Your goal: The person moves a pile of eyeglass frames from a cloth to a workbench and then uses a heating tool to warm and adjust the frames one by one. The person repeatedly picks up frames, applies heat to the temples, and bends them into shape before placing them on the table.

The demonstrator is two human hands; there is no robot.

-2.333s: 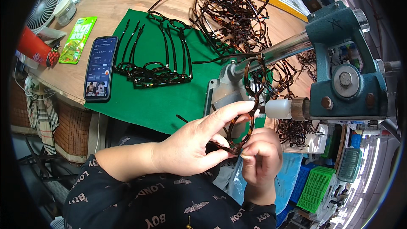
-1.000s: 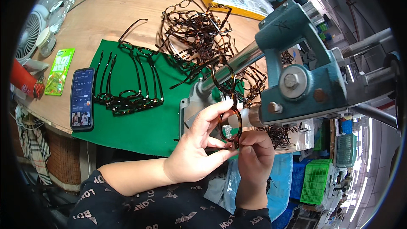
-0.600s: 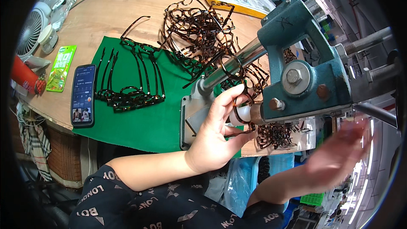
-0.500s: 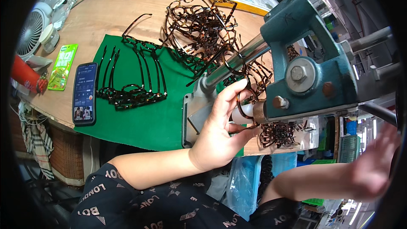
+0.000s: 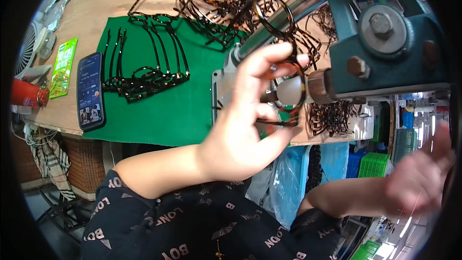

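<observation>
Left hand [image 5: 240,120] clamps thumb and fingers on tortoiseshell frame [image 5: 303,86], above near edge of desk [image 5: 98,7]; likely pinched to steady it at white plug [image 5: 288,90]. Right hand [image 5: 416,180] blurred, well apart; can't tell its fingers.

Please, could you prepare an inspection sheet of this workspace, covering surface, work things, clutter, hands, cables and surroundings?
Surface: wooden table, partly covered by a green cloth.
Work things: eyeglass frame at the white knob of the metal machine, contact unclear; grouped frames on the green cloth; tangled pile of frames beyond.
Clutter: phone, green packet, red cup at left.
Hands: left hand holds the eyeglass frame; right hand blurred at far right, grip unclear.
Cables: thin pale cables below the table's left edge.
Surroundings: checkered cloth at left, green basket at right.
</observation>
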